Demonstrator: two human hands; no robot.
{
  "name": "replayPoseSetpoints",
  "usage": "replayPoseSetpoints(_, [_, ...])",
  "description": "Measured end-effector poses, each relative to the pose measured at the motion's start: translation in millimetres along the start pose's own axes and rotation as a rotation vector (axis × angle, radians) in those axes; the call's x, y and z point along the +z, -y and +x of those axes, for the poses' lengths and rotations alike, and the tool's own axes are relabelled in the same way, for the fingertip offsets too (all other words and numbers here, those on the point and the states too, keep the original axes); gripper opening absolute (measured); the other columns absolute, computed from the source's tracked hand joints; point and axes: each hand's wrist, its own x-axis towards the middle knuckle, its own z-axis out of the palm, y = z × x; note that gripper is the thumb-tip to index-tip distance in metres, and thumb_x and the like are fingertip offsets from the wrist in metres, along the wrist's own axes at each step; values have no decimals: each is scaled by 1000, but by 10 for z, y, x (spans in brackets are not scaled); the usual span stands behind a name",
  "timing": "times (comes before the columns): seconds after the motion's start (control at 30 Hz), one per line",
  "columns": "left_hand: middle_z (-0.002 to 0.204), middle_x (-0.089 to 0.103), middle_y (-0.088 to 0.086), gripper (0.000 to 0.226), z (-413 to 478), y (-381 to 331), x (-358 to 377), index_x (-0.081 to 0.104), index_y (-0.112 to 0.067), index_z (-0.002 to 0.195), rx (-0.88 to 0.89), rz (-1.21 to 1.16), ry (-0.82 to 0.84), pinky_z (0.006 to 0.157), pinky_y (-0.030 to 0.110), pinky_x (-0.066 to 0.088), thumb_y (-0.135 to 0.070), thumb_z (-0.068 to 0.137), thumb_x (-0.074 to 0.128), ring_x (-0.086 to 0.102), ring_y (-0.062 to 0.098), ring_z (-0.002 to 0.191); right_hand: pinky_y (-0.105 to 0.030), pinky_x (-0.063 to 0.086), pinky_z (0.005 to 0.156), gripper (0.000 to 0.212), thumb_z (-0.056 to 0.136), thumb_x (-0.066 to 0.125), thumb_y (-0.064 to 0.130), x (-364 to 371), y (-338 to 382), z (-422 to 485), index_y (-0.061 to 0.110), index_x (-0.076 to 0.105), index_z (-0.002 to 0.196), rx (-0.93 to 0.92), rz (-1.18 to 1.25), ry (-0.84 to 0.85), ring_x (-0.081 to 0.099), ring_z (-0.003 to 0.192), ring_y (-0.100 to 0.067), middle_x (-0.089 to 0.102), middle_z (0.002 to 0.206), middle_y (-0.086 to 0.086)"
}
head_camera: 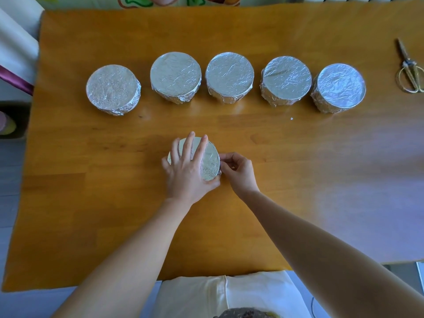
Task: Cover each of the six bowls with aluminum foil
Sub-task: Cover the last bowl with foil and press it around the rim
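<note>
Your left hand [185, 171] lies flat on the foil-wrapped round bowl [210, 161] near the middle of the orange-brown wooden table [298, 180]. Its straight, spread fingers cover the bowl's shiny, lightly creased silver top. Your right hand [238, 173] pinches the crumpled foil at the bowl's right rim between thumb and curled fingers. Five more round bowls in creased silver foil [229, 74] stand in a row farther back, their tops taut.

Hands [185, 173] [239, 173] on foil-wrapped bowl [210, 162]

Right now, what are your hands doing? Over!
Left hand pressing flat on sixth bowl. Right hand pinching its foil edge. Five bowls behind, covered. Nothing blocking.
</note>
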Motion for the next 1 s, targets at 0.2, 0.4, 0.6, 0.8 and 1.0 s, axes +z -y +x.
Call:
replayPoseSetpoints(0.2, [162, 23, 0, 104, -3, 9, 20, 22, -35, 156, 2, 14, -22, 96, 55, 37, -73, 67, 60, 26, 34, 142, -19, 50, 63, 11, 89, 62, 5, 38, 2, 32, 5, 71, 95, 47, -19, -60, 64, 70, -7, 73, 84, -7])
replayPoseSetpoints(0.4, [162, 23, 0, 103, -8, -9, 15, 21, -35, 156, -7, 12, -21, 96, 55, 38, -73, 67, 59, 25, 33, 142, -28, 47, 54, 14, 87, 59, 11, 44, 54, 123, 12, 72, 84, 33, -296, -6, 56, 57, -8, 66, 67, 5])
replayPoseSetpoints(0.6, [163, 20, -1, 104, -7, -7, 17, 19, -35, 157, -7, 21, -8, 96, 55, 38, -75, 69, 58, 24, 33, 143, -28, 51, 82, 62, 81, 45, -7, -103, 59, 115, 18, 52, 138, -216, -459, 22, 60, 91, -14, 61, 125, 0])
replayPoseSetpoints(0.8, [163, 19, 0, 108, -3, -3, 5, 18, -34, 157, -2, 22, 10, 97, 56, 37, -73, 66, 60, 24, 33, 143, -35, 44, 94, 59, 86, 37, -2, -9, 94, 118, 22, 55, 137, -210, -474, 272, 51, 104, -20, 63, 111, 9])
replayPoseSetpoints(1.0, [162, 23, 4, 106, 0, -151, 33, 24, -32, 156, -129, -59, -46, 94, 58, 38, -80, 68, 58, 25, 35, 142, -19, 46, 70, 23, 93, 53, 10, -199, 129, -49, 13, 65, 112, -182, -246, 23, 59, 79, -6, 66, 97, 2])
